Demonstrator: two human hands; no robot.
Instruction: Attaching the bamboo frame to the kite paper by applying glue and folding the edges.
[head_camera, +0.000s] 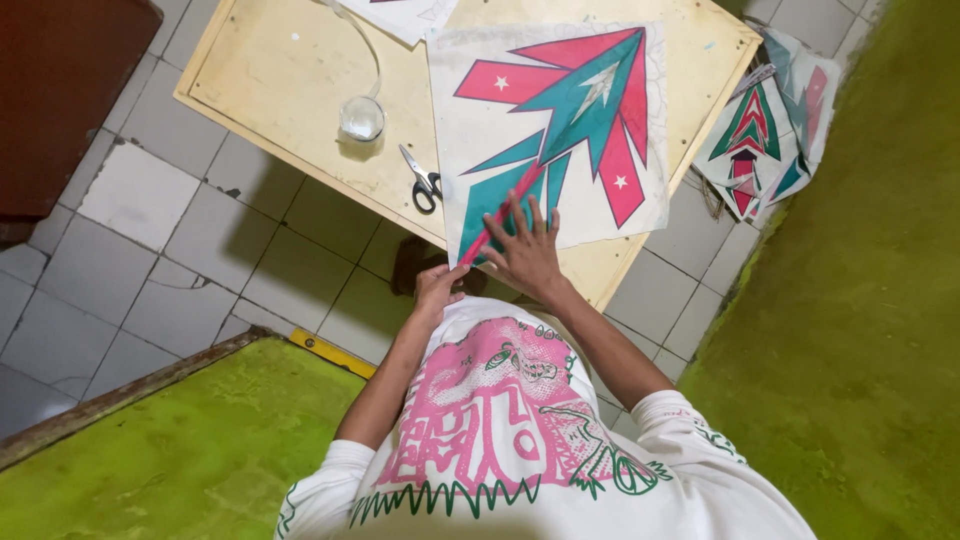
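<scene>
1. Pressing down flat with the right hand (525, 250), fingers spread wide and palm open, on the lower corner of a paper kite (560, 130) just above the middle of the frame; gripping nothing, only pinning the sheet.
2. Curling the left hand (437, 288) at the near edge of the desk (280, 80), just below the kite's bottom tip, fingers bent and pinching toward the end of a thin red strip (495, 222) running up along the kite's lower left edge; hard to tell whether anything is actually caught between the fingertips.
3. Lying flat on the desk, centre top of the frame, bottom tip reaching the near desk edge.
4. Looking light, thin and limp: probably tearing or creasing easily, so best handled with flat palms or along the stiffer edges rather than by the middle.
5. Showing a white sheet with a teal and red arrow-like shape, small white stars on the red parts.
6. Resting left of the kite: scissors (424, 182) with dark handles, then a small clear cup (361, 118) further left.
7. Lying at the upper right, off the desk on the tiled floor (150, 270): more kites (765, 135) in similar colours.
</scene>
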